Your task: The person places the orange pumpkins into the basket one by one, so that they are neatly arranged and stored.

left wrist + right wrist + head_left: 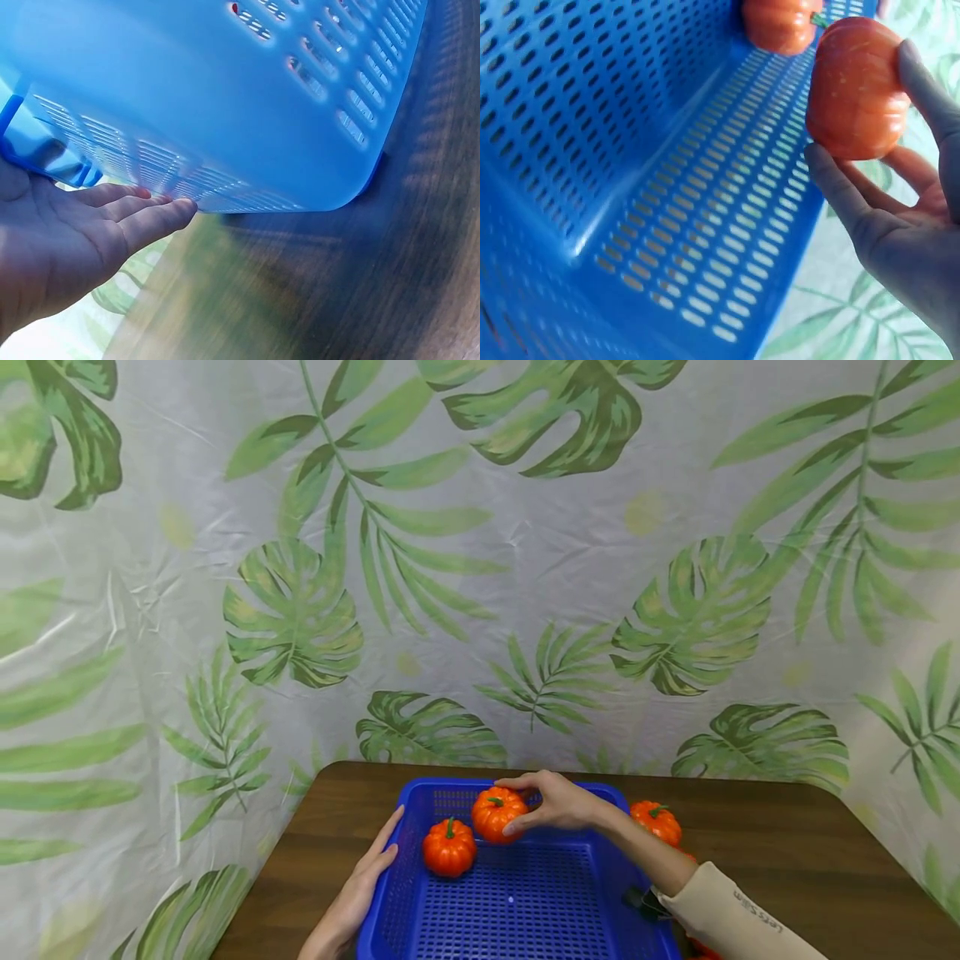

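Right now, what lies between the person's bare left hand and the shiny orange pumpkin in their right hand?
In the head view, from the left hand: the perforated side wall of the blue plastic basket, then another ribbed orange pumpkin.

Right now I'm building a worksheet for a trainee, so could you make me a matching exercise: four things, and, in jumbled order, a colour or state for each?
Things:
1. Left hand
2. Right hand
3. Basket
4. Table

Descriptions:
A. Brown, under the basket
B. Gripping an orange pumpkin
C. Blue, full of holes
D. At the basket's outer side, fingers extended

Pairs: 1-D, 2-B, 3-C, 4-A
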The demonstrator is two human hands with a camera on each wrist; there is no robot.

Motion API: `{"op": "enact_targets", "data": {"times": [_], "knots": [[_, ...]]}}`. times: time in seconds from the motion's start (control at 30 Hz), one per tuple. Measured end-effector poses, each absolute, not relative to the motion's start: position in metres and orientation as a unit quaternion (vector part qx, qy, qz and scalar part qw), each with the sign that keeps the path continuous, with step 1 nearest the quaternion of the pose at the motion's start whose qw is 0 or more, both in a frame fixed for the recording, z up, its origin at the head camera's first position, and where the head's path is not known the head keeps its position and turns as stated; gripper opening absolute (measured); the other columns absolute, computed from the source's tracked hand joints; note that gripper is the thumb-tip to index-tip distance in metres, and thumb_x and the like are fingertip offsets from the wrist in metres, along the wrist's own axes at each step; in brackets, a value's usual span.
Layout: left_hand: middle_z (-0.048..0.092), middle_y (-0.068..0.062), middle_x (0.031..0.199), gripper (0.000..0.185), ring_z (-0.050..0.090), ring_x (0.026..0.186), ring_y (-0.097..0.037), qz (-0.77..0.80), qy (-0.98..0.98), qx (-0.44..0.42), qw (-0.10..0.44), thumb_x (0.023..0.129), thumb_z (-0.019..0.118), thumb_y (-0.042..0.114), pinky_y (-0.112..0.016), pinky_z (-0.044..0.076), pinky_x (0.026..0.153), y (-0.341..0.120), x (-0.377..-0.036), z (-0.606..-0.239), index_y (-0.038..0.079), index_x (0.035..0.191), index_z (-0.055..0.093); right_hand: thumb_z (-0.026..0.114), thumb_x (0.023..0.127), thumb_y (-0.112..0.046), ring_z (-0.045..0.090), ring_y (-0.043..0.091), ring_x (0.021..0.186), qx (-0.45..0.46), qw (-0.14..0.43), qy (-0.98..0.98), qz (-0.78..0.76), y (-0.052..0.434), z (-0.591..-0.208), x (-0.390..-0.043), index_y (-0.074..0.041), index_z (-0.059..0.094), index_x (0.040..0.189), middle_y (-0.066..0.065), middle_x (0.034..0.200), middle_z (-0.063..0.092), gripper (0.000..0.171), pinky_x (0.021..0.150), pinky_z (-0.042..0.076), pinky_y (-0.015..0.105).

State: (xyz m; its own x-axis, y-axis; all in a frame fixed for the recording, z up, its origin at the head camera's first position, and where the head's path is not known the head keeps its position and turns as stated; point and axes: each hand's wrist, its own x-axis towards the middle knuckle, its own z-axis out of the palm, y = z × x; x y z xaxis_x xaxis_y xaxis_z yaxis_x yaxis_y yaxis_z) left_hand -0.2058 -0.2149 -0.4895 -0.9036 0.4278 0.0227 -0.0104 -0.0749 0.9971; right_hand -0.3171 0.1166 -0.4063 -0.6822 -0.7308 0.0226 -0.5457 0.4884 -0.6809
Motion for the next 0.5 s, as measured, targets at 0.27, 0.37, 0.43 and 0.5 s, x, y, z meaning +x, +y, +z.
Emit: {"op": "enact_targets", "data": {"times": [0.27, 0.37, 0.43, 0.5], "knots": [[-0.004, -0.014, 0.175, 0.059, 0.042, 0.143, -0.03, 0.716, 0.664, 0.152, 0.152, 0.115, 0.023, 0.037, -0.039, 0.046, 0.108, -0.214, -0.206, -0.49, 0.029, 0.168, -0.004, 0.083, 0.089, -0.022, 0.066, 0.038, 0.124, -0.366, 0.176, 0.846, -0.347, 0.105, -0.419, -0.315, 0.006, 0.053, 0.146, 0.024, 0.146, 0.059, 0.07, 0.101, 0.055, 0.048], [-0.004, -0.014, 0.175, 0.059, 0.042, 0.143, -0.031, 0.717, 0.664, 0.15, 0.15, 0.115, 0.023, 0.037, -0.041, 0.045, 0.108, -0.214, -0.206, -0.49, 0.029, 0.168, -0.003, 0.084, 0.088, -0.019, 0.066, 0.039, 0.123, -0.359, 0.181, 0.848, -0.344, 0.104, -0.421, -0.314, 0.008, 0.055, 0.144, 0.026, 0.145, 0.059, 0.068, 0.1, 0.055, 0.049], [-0.004, -0.014, 0.175, 0.059, 0.042, 0.143, -0.032, 0.717, 0.664, 0.15, 0.149, 0.115, 0.023, 0.036, -0.041, 0.045, 0.108, -0.214, -0.206, -0.49, 0.029, 0.168, -0.003, 0.084, 0.087, -0.017, 0.068, 0.039, 0.121, -0.356, 0.183, 0.85, -0.342, 0.104, -0.422, -0.314, 0.008, 0.057, 0.142, 0.027, 0.141, 0.062, 0.067, 0.098, 0.057, 0.046], [-0.004, -0.014, 0.175, 0.059, 0.041, 0.143, -0.032, 0.718, 0.664, 0.15, 0.148, 0.115, 0.023, 0.036, -0.041, 0.045, 0.108, -0.214, -0.206, -0.491, 0.028, 0.168, -0.004, 0.085, 0.087, -0.016, 0.069, 0.037, 0.118, -0.349, 0.186, 0.852, -0.342, 0.104, -0.423, -0.313, 0.008, 0.058, 0.141, 0.026, 0.137, 0.065, 0.065, 0.095, 0.058, 0.043]]}}
